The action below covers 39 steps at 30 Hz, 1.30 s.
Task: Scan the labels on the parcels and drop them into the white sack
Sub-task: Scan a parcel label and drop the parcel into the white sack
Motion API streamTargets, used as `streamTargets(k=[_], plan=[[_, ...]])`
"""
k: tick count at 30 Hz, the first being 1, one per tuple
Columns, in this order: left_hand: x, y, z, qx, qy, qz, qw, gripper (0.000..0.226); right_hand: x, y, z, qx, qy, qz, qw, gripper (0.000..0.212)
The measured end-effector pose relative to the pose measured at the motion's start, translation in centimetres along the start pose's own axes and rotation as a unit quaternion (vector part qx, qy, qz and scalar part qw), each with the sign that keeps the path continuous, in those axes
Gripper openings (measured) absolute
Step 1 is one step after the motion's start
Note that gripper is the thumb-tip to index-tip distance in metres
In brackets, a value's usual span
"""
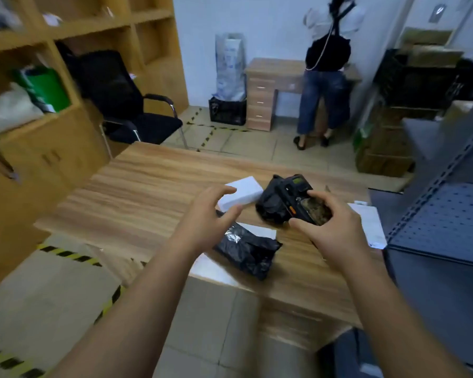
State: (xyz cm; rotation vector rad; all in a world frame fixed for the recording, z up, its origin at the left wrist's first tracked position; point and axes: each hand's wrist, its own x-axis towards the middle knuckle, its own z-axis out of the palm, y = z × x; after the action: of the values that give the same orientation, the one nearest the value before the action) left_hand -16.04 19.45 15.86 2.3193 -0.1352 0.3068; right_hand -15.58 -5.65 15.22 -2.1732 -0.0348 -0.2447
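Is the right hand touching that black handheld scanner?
Touching: the head view shows the right hand gripping the black handheld scanner, fingers curled around it.

Parcel sorting or storage room, part office, part stockroom. Wooden cubby shelving [74,34] on left holds bags. Wood-grain table [153,186] at centre carries wrapped parcels. Stacked cardboard boxes [385,148] far right, blue metal rack [445,211] near right. Yellow-black hazard tape [71,256] marks the tiled floor. Black office chair [120,99] and small drawer desk [268,91] at far wall.
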Motion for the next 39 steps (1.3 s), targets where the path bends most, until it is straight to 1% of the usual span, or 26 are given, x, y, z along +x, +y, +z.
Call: streamTargets(k=[2,6,9,15,18,22,24,27,30,32,34,36,39], plan=[[1.8,-0.9,1.5,-0.017,-0.023,0.011,1.0,0.033,0.6,1.3,0.1,-0.015,0.013,0.023,1.0,0.061],[5.2,-2.8,4.6,-0.038,-0.068,0.002,0.997,0.033,2.4,3.8,0.3,-0.041,0.035,0.062,0.997,0.062],[8.4,-4.0,6.8,-0.027,-0.097,0.008,0.995,0.034,4.7,5.8,0.8,-0.041,0.042,0.084,0.995,0.064],[14.8,-5.0,11.1,0.0,-0.15,-0.012,0.989,0.034,10.7,10.0,1.9,-0.035,0.049,0.125,0.99,0.064],[17.6,-6.2,13.1,0.017,-0.161,-0.04,0.986,0.035,13.6,11.8,2.3,-0.031,0.037,0.139,0.989,0.065],[20.5,-8.9,15.8,0.036,-0.151,-0.057,0.986,0.039,16.6,13.8,2.9,-0.039,0.024,0.144,0.988,0.063],[21.3,-10.7,16.7,0.055,-0.154,-0.07,0.984,0.041,17.3,14.4,3.3,-0.038,0.021,0.153,0.987,0.063],[22.4,-14.2,17.5,0.108,-0.163,-0.11,0.974,0.052,18.0,14.7,3.9,-0.038,0.008,0.162,0.986,0.062],[23.7,-17.8,17.9,0.186,-0.189,-0.159,0.951,0.068,18.7,14.8,4.8,-0.046,0.01,0.158,0.986,0.061],[24.3,-19.8,18.2,0.244,-0.222,-0.167,0.929,0.077,19.0,14.8,5.5,-0.064,0.014,0.154,0.986,0.062],[24.7,-21.3,18.4,0.276,-0.253,-0.165,0.912,0.082,19.1,14.6,6.0,-0.082,0.025,0.146,0.986,0.062],[25.0,-22.3,18.6,0.289,-0.263,-0.164,0.906,0.084,19.2,14.3,6.5,-0.091,0.029,0.139,0.986,0.061],[25.5,-22.6,18.5,0.303,-0.243,-0.147,0.91,0.081,19.5,14.0,7.1,-0.097,0.028,0.141,0.985,0.06]])
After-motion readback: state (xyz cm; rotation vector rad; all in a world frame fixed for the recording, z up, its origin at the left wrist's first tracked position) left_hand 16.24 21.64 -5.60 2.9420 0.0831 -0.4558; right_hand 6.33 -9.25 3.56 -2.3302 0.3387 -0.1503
